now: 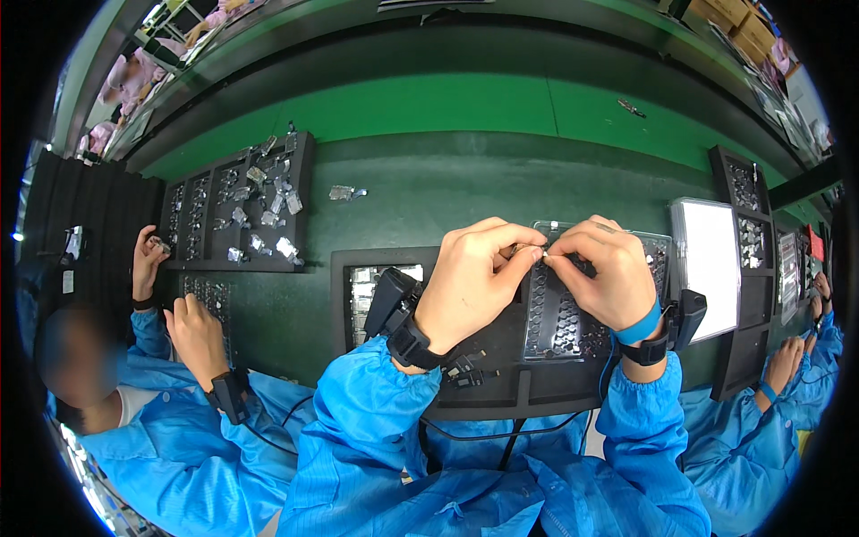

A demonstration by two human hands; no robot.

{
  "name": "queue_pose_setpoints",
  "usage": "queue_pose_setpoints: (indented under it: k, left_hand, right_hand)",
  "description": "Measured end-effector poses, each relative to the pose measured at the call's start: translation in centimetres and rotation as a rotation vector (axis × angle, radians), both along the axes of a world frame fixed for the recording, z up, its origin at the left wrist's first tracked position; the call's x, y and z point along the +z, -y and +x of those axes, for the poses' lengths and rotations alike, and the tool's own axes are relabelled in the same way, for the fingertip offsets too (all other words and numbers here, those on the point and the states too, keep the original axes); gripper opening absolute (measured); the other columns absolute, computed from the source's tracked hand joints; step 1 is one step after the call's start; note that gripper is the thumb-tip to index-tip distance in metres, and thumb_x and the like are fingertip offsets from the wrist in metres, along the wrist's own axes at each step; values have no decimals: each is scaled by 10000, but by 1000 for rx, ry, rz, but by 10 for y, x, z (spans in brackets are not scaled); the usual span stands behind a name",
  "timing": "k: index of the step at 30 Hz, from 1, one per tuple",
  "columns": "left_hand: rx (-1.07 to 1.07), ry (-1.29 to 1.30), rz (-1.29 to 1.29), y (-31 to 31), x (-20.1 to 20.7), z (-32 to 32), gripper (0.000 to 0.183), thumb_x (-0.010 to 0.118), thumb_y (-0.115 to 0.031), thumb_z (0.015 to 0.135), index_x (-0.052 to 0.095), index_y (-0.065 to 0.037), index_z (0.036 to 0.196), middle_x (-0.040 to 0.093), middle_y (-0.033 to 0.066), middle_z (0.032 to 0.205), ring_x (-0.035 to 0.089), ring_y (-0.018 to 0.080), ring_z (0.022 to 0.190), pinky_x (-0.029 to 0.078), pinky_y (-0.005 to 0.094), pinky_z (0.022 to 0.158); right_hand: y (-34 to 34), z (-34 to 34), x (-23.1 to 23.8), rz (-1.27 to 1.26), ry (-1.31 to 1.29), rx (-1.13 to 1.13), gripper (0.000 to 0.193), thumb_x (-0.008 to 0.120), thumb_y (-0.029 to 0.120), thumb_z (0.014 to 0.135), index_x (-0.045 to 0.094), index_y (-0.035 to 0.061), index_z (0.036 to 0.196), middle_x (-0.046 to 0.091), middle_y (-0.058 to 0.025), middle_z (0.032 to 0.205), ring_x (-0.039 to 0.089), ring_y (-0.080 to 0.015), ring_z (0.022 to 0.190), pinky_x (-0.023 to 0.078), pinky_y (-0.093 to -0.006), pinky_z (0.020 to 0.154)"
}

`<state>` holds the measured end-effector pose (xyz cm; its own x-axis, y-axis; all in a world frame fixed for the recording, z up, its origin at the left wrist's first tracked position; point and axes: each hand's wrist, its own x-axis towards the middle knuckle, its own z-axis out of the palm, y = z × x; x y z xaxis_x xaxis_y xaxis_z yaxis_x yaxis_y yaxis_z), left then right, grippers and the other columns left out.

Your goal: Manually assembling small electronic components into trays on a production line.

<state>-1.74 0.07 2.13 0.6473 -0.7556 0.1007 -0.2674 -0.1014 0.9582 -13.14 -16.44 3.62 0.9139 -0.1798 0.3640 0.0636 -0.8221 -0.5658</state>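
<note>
My left hand [474, 277] is closed in a pinch, thumb against forefinger, on a small part mostly hidden by the fingers. Facing it, my right hand [613, 273] also pinches, its fingertips almost touching the left ones. A tiny pale speck shows between the two, too small to name. Both hands are above a clear plastic tray [555, 345] with rows of small dark pieces. That tray rests in a black foam tray [483, 404]. In its left pocket, partly behind my left wrist, sit several silvery parts [361, 300]. Small black parts [470, 369] lie below my left wrist.
A black tray [307, 170] of loose metallic parts stands at the left, one similar part [342, 192] beside it. A white panel [707, 268] and a black compartment tray [750, 345] are at the right. Co-workers' hands [199, 338] work on both sides. A ledge spans the back.
</note>
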Motion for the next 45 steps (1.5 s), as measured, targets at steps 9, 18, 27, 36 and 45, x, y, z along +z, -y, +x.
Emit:
queue_pose_setpoints:
  k: [9, 18, 27, 36, 45]
  left_hand:
    - [17, -28, 33, 1, -1, -1, 185, 753, -57, 914, 742, 9, 1087, 763, 141, 979, 741, 159, 830, 591, 279, 729]
    - [24, -71, 58, 1, -1, 0, 179, 766, -66, 909, 730, 30, 1056, 774, 135, 949, 739, 142, 835, 586, 276, 735]
    - [-13, -205, 57, 0, -2, 2, 175, 750, -51, 925, 722, 35, 1075, 769, 107, 973, 729, 129, 871, 581, 264, 775]
    - [-68, -297, 98, -4, 3, 8, 157, 737, -32, 932, 719, 47, 1066, 753, 70, 946, 705, 105, 869, 567, 239, 780]
    - [-151, -330, 114, -6, -5, 14, 164, 738, -10, 923, 724, 55, 1074, 763, 99, 966, 716, 124, 897, 574, 250, 796]
  right_hand:
    - [3, 0, -2, 59, -44, 36, 74, 770, 24, 772, 713, 9, 817, 707, -122, 811, 668, -336, 782, 529, -411, 751]
    - [4, -1, 0, 146, -98, 9, 95, 787, 21, 764, 708, -2, 810, 706, -128, 775, 663, -323, 721, 528, -395, 691]
    - [6, -1, -2, 107, -44, 68, 107, 802, 31, 758, 706, 10, 801, 715, -116, 795, 671, -315, 741, 529, -398, 717]
    - [5, -2, 0, 183, -66, 23, 135, 843, 47, 738, 723, 23, 796, 730, -88, 786, 662, -264, 680, 530, -353, 710]
    - [10, -4, -4, 78, -29, 94, 155, 865, 99, 730, 752, 35, 814, 742, -72, 808, 697, -258, 751, 506, -357, 704]
